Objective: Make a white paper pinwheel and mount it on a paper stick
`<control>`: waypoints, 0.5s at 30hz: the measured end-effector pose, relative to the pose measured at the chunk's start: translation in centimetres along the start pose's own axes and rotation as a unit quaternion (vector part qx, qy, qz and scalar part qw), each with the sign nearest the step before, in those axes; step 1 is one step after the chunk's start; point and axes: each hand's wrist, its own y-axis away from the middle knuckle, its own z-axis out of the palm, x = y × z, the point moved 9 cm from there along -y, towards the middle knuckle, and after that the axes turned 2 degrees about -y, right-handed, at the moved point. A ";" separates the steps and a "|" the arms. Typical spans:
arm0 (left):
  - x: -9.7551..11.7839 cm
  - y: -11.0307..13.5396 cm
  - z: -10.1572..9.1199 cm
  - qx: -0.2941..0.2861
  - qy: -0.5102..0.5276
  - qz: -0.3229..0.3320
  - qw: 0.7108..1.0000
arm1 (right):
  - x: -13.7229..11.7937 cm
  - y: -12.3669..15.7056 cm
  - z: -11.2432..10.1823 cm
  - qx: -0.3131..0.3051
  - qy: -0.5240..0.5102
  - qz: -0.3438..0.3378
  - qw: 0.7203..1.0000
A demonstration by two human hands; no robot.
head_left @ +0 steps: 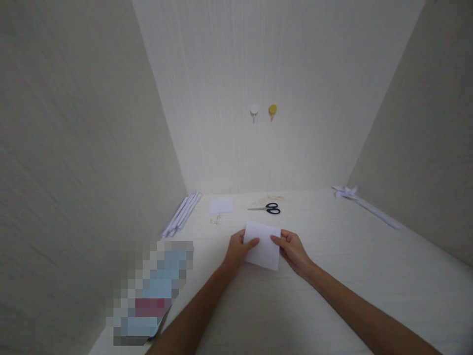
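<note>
A small white sheet of paper [263,249] is held up between my two hands, over the table's middle. My left hand [238,249] pinches its left edge, thumb on the near face. On the opposite edge my right hand [291,249] grips it the same way, the fingers partly hidden behind the paper. Beyond the paper lie scissors [268,208] with black handles, blades pointing left. Another white paper sheet [221,205] rests flat farther back on the left.
Several rolled white paper sticks [183,214] lie along the left wall. At the right, a long paper stick [377,213] has folded paper [345,191] at its far end. Pale rubber-band-like loops [216,220] lie near the flat sheet. White [254,110] and yellow hooks [272,110] are on the back wall. A blurred-out object [158,291] is at left.
</note>
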 end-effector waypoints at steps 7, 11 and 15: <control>0.2 0.3 -0.5 0.045 -0.059 -0.007 0.997 | -0.1 0.2 0.0 -0.004 0.027 -0.004 1.000; 0.1 0.2 -0.6 0.049 -0.068 -0.010 0.996 | -0.1 0.2 0.2 -0.004 0.027 -0.001 1.000; 0.0 0.2 -0.5 0.048 -0.060 -0.020 0.997 | 0.0 0.1 0.2 -0.008 0.022 0.000 1.000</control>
